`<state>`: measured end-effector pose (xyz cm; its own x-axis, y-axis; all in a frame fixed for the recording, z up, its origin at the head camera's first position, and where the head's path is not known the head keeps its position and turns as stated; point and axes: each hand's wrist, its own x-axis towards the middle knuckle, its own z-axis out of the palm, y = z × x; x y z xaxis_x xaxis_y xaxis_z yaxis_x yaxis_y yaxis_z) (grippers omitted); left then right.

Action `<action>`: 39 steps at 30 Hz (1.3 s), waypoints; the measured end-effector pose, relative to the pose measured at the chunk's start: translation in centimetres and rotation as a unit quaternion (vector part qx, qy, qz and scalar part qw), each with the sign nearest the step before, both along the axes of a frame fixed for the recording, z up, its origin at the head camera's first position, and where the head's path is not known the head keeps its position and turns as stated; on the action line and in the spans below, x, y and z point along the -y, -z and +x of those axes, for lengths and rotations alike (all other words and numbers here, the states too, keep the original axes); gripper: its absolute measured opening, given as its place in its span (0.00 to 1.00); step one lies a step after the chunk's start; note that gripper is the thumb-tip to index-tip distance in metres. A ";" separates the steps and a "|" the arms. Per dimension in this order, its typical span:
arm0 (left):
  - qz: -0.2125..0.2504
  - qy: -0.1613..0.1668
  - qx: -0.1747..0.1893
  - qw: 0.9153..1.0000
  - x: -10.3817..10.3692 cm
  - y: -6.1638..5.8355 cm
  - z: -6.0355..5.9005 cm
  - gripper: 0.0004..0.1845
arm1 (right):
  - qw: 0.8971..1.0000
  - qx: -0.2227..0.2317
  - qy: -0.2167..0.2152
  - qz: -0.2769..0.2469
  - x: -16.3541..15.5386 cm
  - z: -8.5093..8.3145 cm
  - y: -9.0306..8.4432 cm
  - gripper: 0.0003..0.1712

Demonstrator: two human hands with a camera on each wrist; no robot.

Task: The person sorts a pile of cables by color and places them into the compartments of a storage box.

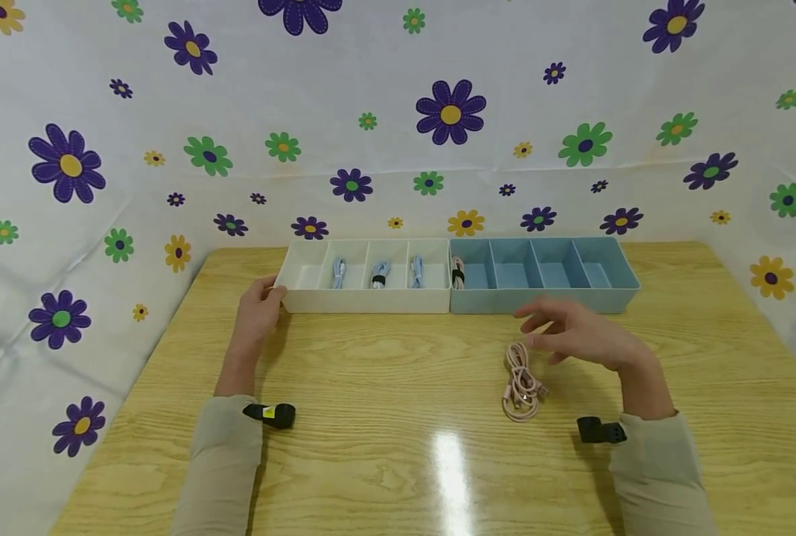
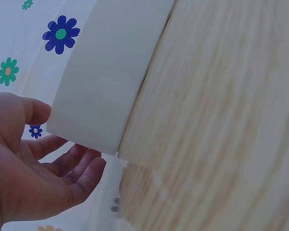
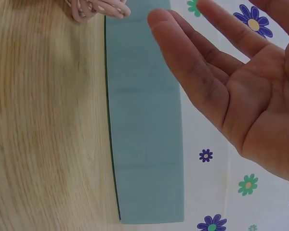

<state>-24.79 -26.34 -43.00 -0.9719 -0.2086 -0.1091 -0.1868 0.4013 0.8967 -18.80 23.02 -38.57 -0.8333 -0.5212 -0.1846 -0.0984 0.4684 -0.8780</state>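
My left hand (image 1: pixel 258 309) rests against the left end of a white divided box (image 1: pixel 364 301), thumb by the front corner; in the left wrist view its loosely bent fingers (image 2: pixel 89 175) touch the end wall. My right hand (image 1: pixel 581 335) hovers, fingers loosely bent and holding nothing, just above and right of a coiled pink cable (image 1: pixel 520 368) on the table. The right wrist view shows part of this pink cable (image 3: pixel 98 6) at the top. A blue divided box (image 1: pixel 538 301) adjoins the white one on the right.
Blue cables (image 1: pixel 339 274) lie one each in three compartments of the white box; one has a black strap. A pink cable (image 1: pixel 459 274) with a black strap sits in the blue box's leftmost compartment. Flowered cloth (image 1: pixel 398 149) surrounds the wooden table (image 1: pixel 357 417) behind and at the sides.
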 end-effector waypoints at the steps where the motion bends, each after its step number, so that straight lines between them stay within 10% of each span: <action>1: -0.001 0.000 0.002 1.000 0.0 0.0 0.0 0.29 | 1.000 0.002 -0.008 0.004 0.0 0.1 0.0 0.28; 25: -0.015 0.008 0.009 1.000 0.0 -0.2 0.2 0.30 | 0.992 -0.067 -0.025 0.106 1.3 3.0 -0.1 0.40; 39: -0.010 0.008 0.010 1.000 0.0 -0.4 0.1 0.29 | 0.977 -0.095 -0.107 0.158 1.3 4.3 0.6 0.36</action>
